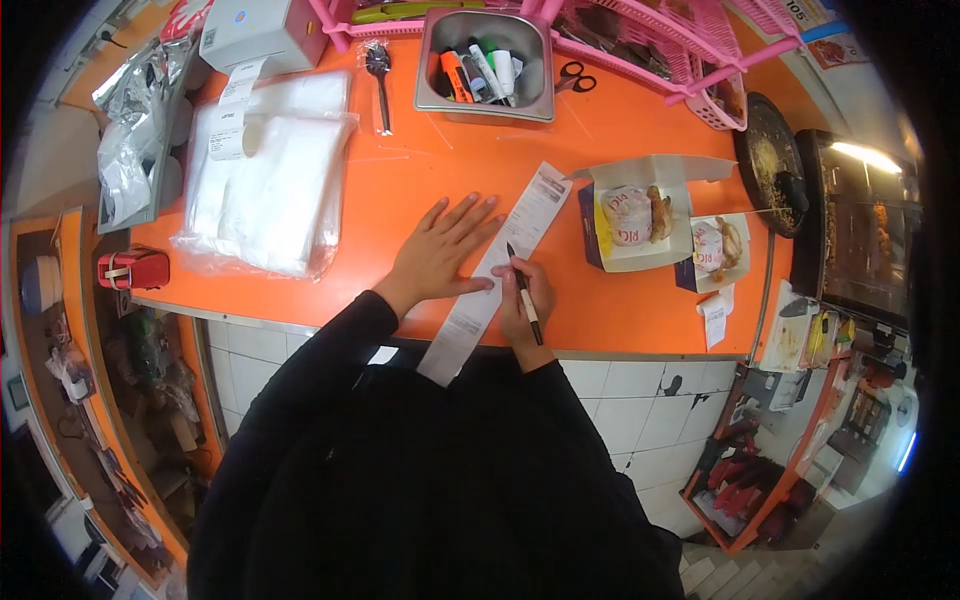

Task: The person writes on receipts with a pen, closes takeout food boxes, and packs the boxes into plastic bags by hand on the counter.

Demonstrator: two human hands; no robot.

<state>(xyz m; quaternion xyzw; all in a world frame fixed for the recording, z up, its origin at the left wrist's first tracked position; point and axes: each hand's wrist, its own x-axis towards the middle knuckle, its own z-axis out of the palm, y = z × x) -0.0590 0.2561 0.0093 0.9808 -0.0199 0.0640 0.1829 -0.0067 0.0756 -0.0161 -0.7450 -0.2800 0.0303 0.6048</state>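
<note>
Receipt (528, 218) lies on orange counter (470, 150) above white tiles (652, 425).

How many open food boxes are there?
2: the larger food box, beyond the right hand to its right, and the smaller food box, just right of that one. No others show.

- Your long receipt (473, 312) is thin, smooth, matt paper.
- Your pen (525, 297) looks like smooth plastic.
- Your sleeve (345, 345) is matt cloth.
- You have a smooth, faintly shiny counter (600, 315).
- You see shiny metal in the marker tub (483, 113), glossy, wrinkled clear plastic in the bags (268, 200), smooth card in the food box (678, 195).
</note>
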